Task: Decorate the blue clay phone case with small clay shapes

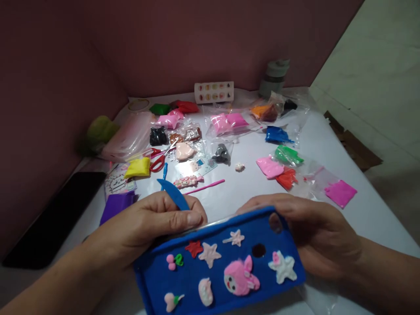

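When seen from the head camera, held the blue case up close, above the white table, with its front tipped up toward the camera, most likely to look at the little shapes stuck on it. Gripped the right end with the right hand, fingers bent round the top edge and back, likely to stop that end from dropping. Held the left end with the left hand, thumb by the top edge, and pinched a curved blue tool there too, maybe to save putting it down. Could not tell the shape of the fingers hidden behind the case. Had a pink bunny-like figure and a white star spaced out on the blue, perhaps to give each one room. Farther back, had pink packs in a clear bag, probably to stop drying out. Had red scissors just beside a yellow pack, perhaps for easy reach. Had a bottle standing at the back, likely out of the way.
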The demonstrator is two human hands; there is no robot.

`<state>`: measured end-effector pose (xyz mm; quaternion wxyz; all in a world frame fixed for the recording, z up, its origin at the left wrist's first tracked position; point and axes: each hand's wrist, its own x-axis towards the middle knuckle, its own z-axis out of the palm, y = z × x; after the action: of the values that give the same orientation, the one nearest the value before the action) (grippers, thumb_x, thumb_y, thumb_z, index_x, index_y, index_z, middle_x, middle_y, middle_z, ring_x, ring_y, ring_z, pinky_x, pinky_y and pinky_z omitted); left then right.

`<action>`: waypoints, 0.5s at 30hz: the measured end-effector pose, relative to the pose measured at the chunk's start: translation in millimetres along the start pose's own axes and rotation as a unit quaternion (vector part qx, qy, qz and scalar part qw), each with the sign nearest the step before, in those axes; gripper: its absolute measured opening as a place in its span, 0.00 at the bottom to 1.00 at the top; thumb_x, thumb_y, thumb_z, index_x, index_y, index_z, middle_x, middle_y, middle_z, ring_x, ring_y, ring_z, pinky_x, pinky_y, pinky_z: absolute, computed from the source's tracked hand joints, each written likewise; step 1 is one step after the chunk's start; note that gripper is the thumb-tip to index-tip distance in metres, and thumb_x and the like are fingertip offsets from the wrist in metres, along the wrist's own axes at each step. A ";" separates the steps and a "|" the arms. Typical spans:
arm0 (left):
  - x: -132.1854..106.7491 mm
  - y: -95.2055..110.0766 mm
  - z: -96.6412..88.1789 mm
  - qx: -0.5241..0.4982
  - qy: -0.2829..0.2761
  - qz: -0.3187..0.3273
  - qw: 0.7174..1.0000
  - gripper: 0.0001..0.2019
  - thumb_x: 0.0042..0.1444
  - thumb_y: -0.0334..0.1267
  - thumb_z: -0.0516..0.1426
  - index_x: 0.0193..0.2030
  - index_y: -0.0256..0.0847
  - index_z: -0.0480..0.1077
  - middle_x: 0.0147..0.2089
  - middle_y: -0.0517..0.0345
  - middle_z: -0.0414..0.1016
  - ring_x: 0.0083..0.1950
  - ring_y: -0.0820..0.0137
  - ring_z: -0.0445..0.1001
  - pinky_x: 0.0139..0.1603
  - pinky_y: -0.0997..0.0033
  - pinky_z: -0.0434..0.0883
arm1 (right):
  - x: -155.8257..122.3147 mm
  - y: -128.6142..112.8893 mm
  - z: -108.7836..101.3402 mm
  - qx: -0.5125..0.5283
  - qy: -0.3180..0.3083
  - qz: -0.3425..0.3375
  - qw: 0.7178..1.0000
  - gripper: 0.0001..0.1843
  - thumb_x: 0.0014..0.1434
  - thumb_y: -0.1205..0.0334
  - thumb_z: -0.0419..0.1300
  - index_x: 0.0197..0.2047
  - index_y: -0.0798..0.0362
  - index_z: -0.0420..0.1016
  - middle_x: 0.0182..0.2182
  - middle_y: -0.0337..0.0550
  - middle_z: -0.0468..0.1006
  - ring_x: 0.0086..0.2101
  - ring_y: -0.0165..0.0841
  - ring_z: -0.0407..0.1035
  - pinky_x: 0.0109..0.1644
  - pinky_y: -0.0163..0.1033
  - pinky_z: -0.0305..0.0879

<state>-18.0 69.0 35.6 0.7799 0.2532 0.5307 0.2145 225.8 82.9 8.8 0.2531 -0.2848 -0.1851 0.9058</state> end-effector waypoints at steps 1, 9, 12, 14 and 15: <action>0.7 0.6 -0.2 0.006 -0.012 -0.005 1.000 0.13 0.47 0.45 0.70 0.24 0.38 0.76 0.20 0.60 0.72 0.19 0.78 0.68 0.21 0.84 0.68 | 0.4 0.5 -0.9 -0.021 0.007 0.008 1.000 0.17 0.44 0.57 0.71 0.34 0.62 0.81 0.27 0.45 0.76 0.28 0.28 0.69 0.38 0.33 0.69; 6.2 1.9 6.3 0.089 -0.012 0.023 0.996 0.14 0.48 0.46 0.67 0.22 0.38 0.75 0.20 0.62 0.67 0.19 0.80 0.61 0.19 0.85 0.62 | -1.3 3.2 -7.0 -0.170 -0.010 0.103 0.980 0.16 0.41 0.60 0.72 0.33 0.63 0.81 0.22 0.41 0.74 0.21 0.23 0.65 0.26 0.26 0.61; 7.7 5.7 7.9 0.215 0.069 0.137 0.964 0.15 0.56 0.50 0.61 0.27 0.42 0.78 0.22 0.61 0.68 0.23 0.75 0.66 0.22 0.80 0.65 | -1.0 4.9 -3.1 -0.158 0.024 0.106 0.981 0.13 0.42 0.62 0.71 0.31 0.63 0.81 0.23 0.43 0.75 0.22 0.24 0.66 0.27 0.27 0.63; 6.9 3.8 5.6 0.311 0.213 0.321 0.869 0.14 0.62 0.48 0.56 0.33 0.45 0.78 0.26 0.61 0.71 0.28 0.72 0.70 0.30 0.78 0.69 | -0.6 6.7 0.4 -0.119 0.035 0.090 0.988 0.15 0.43 0.62 0.70 0.34 0.62 0.82 0.26 0.46 0.77 0.24 0.27 0.70 0.32 0.31 0.68; 5.4 -0.8 2.6 0.336 0.278 0.405 0.804 0.11 0.64 0.45 0.55 0.38 0.47 0.78 0.29 0.62 0.73 0.32 0.72 0.72 0.35 0.77 0.70 | -0.4 7.6 2.1 -0.100 0.039 0.078 0.991 0.16 0.43 0.63 0.70 0.37 0.61 0.82 0.27 0.46 0.78 0.25 0.28 0.71 0.35 0.33 0.70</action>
<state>-13.7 71.1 32.0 0.3069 0.6207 0.6133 0.3800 222.1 76.1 6.9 0.1588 -0.3575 -0.2419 0.8879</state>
